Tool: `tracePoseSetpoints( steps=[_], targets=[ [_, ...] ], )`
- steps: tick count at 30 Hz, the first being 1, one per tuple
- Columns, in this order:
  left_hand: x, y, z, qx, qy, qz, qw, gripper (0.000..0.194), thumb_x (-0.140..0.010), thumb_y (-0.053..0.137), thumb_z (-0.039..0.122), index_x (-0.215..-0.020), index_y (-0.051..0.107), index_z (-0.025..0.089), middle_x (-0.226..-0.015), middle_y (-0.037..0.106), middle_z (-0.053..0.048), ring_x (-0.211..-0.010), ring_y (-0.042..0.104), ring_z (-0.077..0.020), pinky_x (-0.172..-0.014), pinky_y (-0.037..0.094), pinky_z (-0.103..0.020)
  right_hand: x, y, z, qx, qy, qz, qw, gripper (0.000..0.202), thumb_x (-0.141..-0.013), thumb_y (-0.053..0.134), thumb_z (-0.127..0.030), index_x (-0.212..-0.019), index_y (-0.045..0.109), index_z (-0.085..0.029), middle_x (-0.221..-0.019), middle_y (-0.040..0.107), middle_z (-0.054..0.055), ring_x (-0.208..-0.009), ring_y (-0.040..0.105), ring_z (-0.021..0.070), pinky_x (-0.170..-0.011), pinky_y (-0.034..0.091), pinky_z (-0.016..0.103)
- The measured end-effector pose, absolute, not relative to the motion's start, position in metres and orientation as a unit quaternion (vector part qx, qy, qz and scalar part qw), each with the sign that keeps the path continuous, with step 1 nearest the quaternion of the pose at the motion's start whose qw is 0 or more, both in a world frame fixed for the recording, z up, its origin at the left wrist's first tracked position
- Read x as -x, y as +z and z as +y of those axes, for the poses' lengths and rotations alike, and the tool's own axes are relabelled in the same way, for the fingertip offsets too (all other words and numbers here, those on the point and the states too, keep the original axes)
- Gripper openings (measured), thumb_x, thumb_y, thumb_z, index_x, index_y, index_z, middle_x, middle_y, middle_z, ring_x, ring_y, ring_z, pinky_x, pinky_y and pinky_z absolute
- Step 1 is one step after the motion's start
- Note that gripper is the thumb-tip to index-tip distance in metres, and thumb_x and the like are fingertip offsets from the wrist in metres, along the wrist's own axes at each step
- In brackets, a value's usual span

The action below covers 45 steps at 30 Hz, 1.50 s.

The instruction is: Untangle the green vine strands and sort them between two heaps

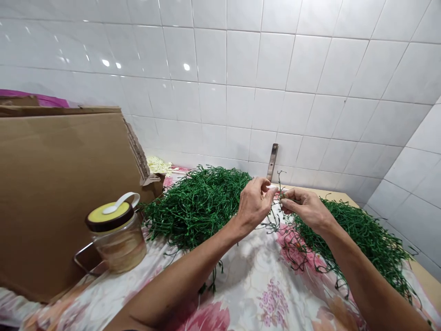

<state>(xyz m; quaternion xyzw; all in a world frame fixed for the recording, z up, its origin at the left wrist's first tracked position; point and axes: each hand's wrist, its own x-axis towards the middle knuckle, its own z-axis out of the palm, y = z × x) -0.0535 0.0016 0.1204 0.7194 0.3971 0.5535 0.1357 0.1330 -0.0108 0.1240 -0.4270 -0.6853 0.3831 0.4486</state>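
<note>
Between two heaps of thin green plastic stems, both hands are raised close together over a floral cloth (248,271). My right hand (306,207) pinches a small green stem (280,181) that stands upright above its fingertips. Just left of it, my left hand (257,200) has thumb and forefinger brought together around something small and whitish, too small to name. The larger green heap (200,202) lies left of my left hand. Another green heap (365,239) spreads behind and right of my right wrist.
A clear jar (120,248) with a yellow and black lid stands at the left, before a big cardboard box (65,193). Pale yellow bits (158,164) lie behind the left heap. A metal strip (272,162) rises upright near the tiled wall (241,59).
</note>
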Motion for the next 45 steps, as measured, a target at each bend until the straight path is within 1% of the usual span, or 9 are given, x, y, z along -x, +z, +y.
tracePoseSetpoints(
  steps=[5, 10, 14, 20, 27, 30, 33, 38, 45],
  targets=[
    [0.052, 0.117, 0.004, -0.739, 0.499, 0.329, 0.310, 0.028, -0.093, 0.060, 0.040, -0.090, 0.074, 0.016, -0.085, 0.074, -0.005, -0.076, 0.063, -0.0157, -0.070, 0.045, -0.027, -0.131, 0.127, -0.011, 0.392, 0.425, -0.661, 0.478, 0.040, -0.075, 0.082, -0.053, -0.083, 0.067, -0.017, -0.071, 0.063, 0.001, -0.067, 0.056, 0.0145, -0.065, 0.046, 0.030],
    [0.053, 0.118, 0.012, -0.700, 0.492, 0.297, 0.423, 0.026, -0.084, 0.071, 0.039, -0.079, 0.070, 0.013, -0.074, 0.067, -0.004, -0.067, 0.056, -0.0121, -0.062, 0.042, -0.024, -0.132, 0.127, -0.012, 0.398, 0.423, -0.678, 0.451, 0.041, -0.075, 0.082, -0.053, -0.084, 0.071, -0.015, -0.072, 0.066, 0.003, -0.068, 0.055, 0.0150, -0.066, 0.044, 0.030],
    [0.057, 0.124, 0.010, -0.688, 0.486, 0.305, 0.445, 0.030, -0.078, 0.075, 0.040, -0.074, 0.067, 0.013, -0.069, 0.061, -0.002, -0.063, 0.051, -0.0102, -0.057, 0.037, -0.023, -0.140, 0.129, -0.013, 0.415, 0.381, -0.701, 0.437, 0.038, -0.082, 0.076, -0.053, -0.086, 0.073, -0.015, -0.075, 0.067, 0.004, -0.070, 0.057, 0.0158, -0.067, 0.044, 0.030],
    [0.064, 0.128, 0.011, -0.711, 0.403, 0.284, 0.501, 0.034, -0.076, 0.075, 0.045, -0.075, 0.063, 0.013, -0.065, 0.058, -0.001, -0.058, 0.048, -0.0095, -0.054, 0.034, -0.023, -0.149, 0.140, -0.019, 0.456, 0.300, -0.730, 0.411, 0.034, -0.083, 0.074, -0.051, -0.086, 0.075, -0.017, -0.085, 0.072, 0.005, -0.079, 0.062, 0.0190, -0.072, 0.047, 0.031],
    [0.065, 0.125, 0.012, -0.772, 0.389, 0.328, 0.380, 0.017, -0.081, 0.063, 0.029, -0.081, 0.070, 0.014, -0.071, 0.061, -0.002, -0.062, 0.049, -0.0113, -0.059, 0.036, -0.024, -0.145, 0.142, -0.026, 0.490, 0.166, -0.750, 0.413, 0.027, -0.089, 0.067, -0.046, -0.086, 0.075, -0.020, -0.078, 0.073, 0.005, -0.069, 0.061, 0.0190, -0.065, 0.046, 0.032],
    [0.063, 0.127, 0.008, -0.764, 0.381, 0.321, 0.410, 0.018, -0.080, 0.061, 0.028, -0.080, 0.072, 0.013, -0.069, 0.059, -0.001, -0.061, 0.046, -0.0108, -0.058, 0.034, -0.024, -0.143, 0.142, -0.027, 0.471, 0.148, -0.756, 0.430, 0.024, -0.091, 0.066, -0.043, -0.087, 0.076, -0.021, -0.085, 0.076, 0.005, -0.077, 0.066, 0.0203, -0.071, 0.048, 0.032],
    [0.063, 0.131, 0.007, -0.734, 0.371, 0.304, 0.481, 0.023, -0.081, 0.066, 0.035, -0.079, 0.070, 0.013, -0.069, 0.058, -0.001, -0.061, 0.046, -0.0101, -0.057, 0.033, -0.024, -0.144, 0.143, -0.027, 0.469, 0.167, -0.752, 0.433, 0.024, -0.092, 0.066, -0.043, -0.089, 0.076, -0.021, -0.086, 0.076, 0.005, -0.078, 0.066, 0.0204, -0.071, 0.048, 0.032],
    [0.066, 0.128, 0.014, -0.680, 0.378, 0.280, 0.563, 0.045, -0.078, 0.073, 0.056, -0.073, 0.065, 0.013, -0.061, 0.052, 0.001, -0.055, 0.042, -0.0085, -0.053, 0.029, -0.024, -0.149, 0.145, -0.026, 0.462, 0.221, -0.748, 0.422, 0.028, -0.092, 0.064, -0.045, -0.093, 0.076, -0.020, -0.085, 0.076, 0.006, -0.079, 0.067, 0.0208, -0.072, 0.049, 0.032],
    [0.065, 0.126, 0.016, -0.643, 0.399, 0.267, 0.597, 0.047, -0.073, 0.079, 0.056, -0.069, 0.063, 0.013, -0.061, 0.052, 0.001, -0.055, 0.041, -0.0078, -0.054, 0.029, -0.024, -0.153, 0.143, -0.023, 0.465, 0.171, -0.769, 0.404, 0.018, -0.089, 0.069, -0.040, -0.088, 0.073, -0.022, -0.083, 0.074, 0.004, -0.076, 0.063, 0.0191, -0.071, 0.048, 0.032]
  ],
)
